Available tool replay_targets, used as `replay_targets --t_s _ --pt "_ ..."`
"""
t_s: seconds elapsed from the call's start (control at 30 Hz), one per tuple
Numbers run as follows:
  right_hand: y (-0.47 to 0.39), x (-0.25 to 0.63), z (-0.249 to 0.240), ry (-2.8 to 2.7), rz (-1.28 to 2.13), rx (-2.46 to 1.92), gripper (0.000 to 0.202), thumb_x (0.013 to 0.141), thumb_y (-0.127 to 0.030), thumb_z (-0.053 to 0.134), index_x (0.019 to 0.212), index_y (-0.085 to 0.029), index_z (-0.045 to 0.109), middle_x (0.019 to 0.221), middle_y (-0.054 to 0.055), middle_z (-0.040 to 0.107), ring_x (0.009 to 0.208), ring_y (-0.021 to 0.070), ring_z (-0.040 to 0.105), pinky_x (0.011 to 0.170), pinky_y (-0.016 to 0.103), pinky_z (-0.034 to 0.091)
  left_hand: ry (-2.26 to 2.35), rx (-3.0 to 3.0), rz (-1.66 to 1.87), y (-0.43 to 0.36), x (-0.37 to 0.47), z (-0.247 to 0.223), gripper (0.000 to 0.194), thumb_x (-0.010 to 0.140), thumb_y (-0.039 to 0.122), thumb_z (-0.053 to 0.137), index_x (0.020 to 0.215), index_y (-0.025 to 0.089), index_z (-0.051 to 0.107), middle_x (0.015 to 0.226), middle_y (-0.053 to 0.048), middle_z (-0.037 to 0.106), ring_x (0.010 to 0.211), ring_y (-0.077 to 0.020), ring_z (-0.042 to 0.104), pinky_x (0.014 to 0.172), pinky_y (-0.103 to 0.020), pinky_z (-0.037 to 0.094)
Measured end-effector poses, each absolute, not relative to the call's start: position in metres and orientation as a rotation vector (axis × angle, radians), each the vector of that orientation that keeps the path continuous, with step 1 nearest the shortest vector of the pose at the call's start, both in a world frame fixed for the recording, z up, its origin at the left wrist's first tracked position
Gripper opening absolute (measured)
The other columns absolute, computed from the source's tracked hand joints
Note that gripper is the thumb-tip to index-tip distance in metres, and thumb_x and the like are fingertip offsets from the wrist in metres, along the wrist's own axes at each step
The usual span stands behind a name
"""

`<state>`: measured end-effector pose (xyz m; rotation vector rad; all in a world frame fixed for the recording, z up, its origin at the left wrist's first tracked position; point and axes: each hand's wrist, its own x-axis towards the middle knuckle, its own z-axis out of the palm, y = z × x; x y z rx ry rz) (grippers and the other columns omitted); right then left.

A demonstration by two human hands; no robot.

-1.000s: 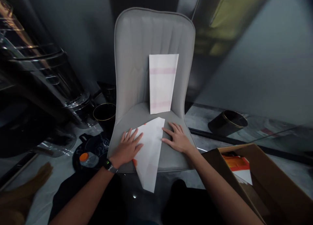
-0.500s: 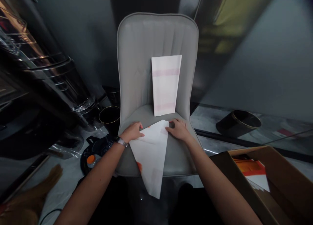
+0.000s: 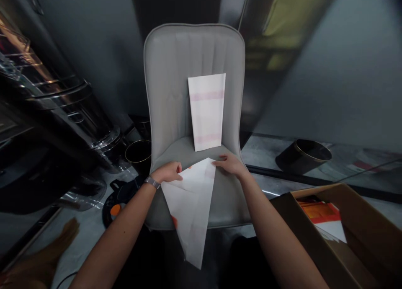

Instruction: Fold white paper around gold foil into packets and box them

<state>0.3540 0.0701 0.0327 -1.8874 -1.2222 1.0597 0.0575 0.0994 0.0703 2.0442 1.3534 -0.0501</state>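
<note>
A folded sheet of white paper lies slanted across the seat of a grey chair, its narrow lower end hanging past the front edge. Orange print shows at its left side and top edge. My left hand, with a metal watch on the wrist, is closed on the upper left edge, thumb over the paper. At the upper right corner my right hand holds the edge with its thumb side, one finger raised off the sheet. Behind, a folded white paper piece with pale pink bands leans upright against the backrest.
To the right stands an open cardboard box holding orange-and-white printed papers. A black bin is left of the chair, and another black bin appears at the right. An orange cap shows beside my left forearm.
The view has shifted slightly, moving the chair a little left. The sheet's lower end hangs a bit lower. My right fingers have spread somewhat at the corner; my left hand keeps to its edge.
</note>
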Motion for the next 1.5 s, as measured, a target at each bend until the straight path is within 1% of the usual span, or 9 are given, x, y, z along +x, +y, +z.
replay_targets --t_s 0.17,0.33,0.43,0.57,0.73,0.97,1.17,1.37,1.5 --pt "0.057 0.355 0.036 -1.151 1.309 -1.728 0.040 0.068 -0.047 0.086 0.092 -0.020 0.068 0.060 -0.003 0.059 0.051 0.0128 0.048 0.043 0.023 0.029 1.162 1.927 0.052 0.093 0.053 0.078 0.054 0.073 0.035 0.070 0.124 0.018 0.062 0.097 -0.003 0.071 0.079 -0.0189 0.063 0.065 -0.026 0.043" --pt "0.050 0.347 0.042 -1.016 1.395 -1.446 0.043 0.062 -0.053 0.088 0.074 -0.020 0.063 0.050 -0.007 0.048 0.045 0.0089 0.038 0.041 0.023 0.025 1.074 1.930 0.037 0.102 0.055 0.105 0.037 0.073 0.042 0.073 0.100 0.017 0.075 0.099 -0.004 0.074 0.087 -0.0207 0.064 0.072 -0.026 0.043" --pt "0.048 0.345 0.046 -0.974 1.344 -1.317 0.044 0.057 -0.054 0.090 0.069 -0.019 0.066 0.057 -0.003 0.058 0.051 0.0098 0.046 0.047 0.025 0.033 1.071 1.855 -0.016 0.106 0.058 0.114 0.046 0.077 0.058 0.070 0.096 0.016 0.076 0.093 -0.005 0.074 0.080 -0.0197 0.063 0.068 -0.027 0.042" --pt "0.042 0.342 0.049 -0.931 1.329 -1.232 0.047 0.059 -0.054 0.090 0.086 -0.017 0.077 0.082 0.004 0.075 0.069 0.0154 0.062 0.058 0.026 0.044 1.126 1.785 -0.039 0.104 0.064 0.114 0.054 0.074 0.068 0.069 0.076 0.014 0.074 0.069 -0.002 0.067 0.062 -0.0160 0.054 0.056 -0.026 0.034" --pt "0.038 0.334 0.051 -0.906 1.453 -1.194 0.048 0.057 -0.050 0.093 0.087 -0.016 0.081 0.089 0.010 0.080 0.077 0.0227 0.071 0.069 0.033 0.055 1.153 1.751 0.104 0.102 0.068 0.111 0.053 0.069 0.062 0.077 0.086 0.012 0.076 0.075 -0.004 0.069 0.064 -0.0173 0.057 0.056 -0.026 0.034" --pt "0.040 0.335 0.044 -0.813 1.534 -1.152 0.043 0.054 -0.043 0.097 0.085 -0.016 0.081 0.093 0.010 0.081 0.084 0.0260 0.075 0.084 0.038 0.058 1.060 1.802 0.269 0.091 0.069 0.104 0.055 0.085 0.063 0.059 0.101 0.013 0.074 0.089 -0.005 0.071 0.077 -0.0190 0.059 0.066 -0.026 0.039" --pt "0.040 0.341 0.041 -0.683 1.507 -1.149 0.043 0.062 -0.048 0.094 0.089 -0.017 0.081 0.096 0.011 0.081 0.083 0.0245 0.075 0.080 0.034 0.060 1.078 2.016 0.288 0.080 0.075 0.103 0.051 0.095 0.058 0.044 0.074 0.016 0.065 0.073 -0.001 0.060 0.070 -0.0171 0.050 0.063 -0.027 0.033" --pt "0.042 0.342 0.055 -0.731 1.454 -1.144 0.045 0.059 -0.055 0.094 0.079 -0.017 0.081 0.081 0.009 0.079 0.074 0.0240 0.072 0.073 0.036 0.058 1.025 1.899 0.250 0.081 0.082 0.102 0.052 0.093 0.065 0.048 0.082 0.017 0.064 0.071 0.001 0.054 0.066 -0.0153 0.045 0.058 -0.026 0.030" --pt "0.041 0.336 0.059 -0.747 1.479 -1.126 0.046 0.061 -0.056 0.093 0.081 -0.016 0.081 0.080 0.009 0.079 0.071 0.0220 0.071 0.071 0.034 0.056 1.042 1.909 0.280 0.083 0.090 0.096 0.054 0.089 0.067 0.050 0.071 0.017 0.058 0.066 0.002 0.049 0.064 -0.0146 0.042 0.055 -0.026 0.026"
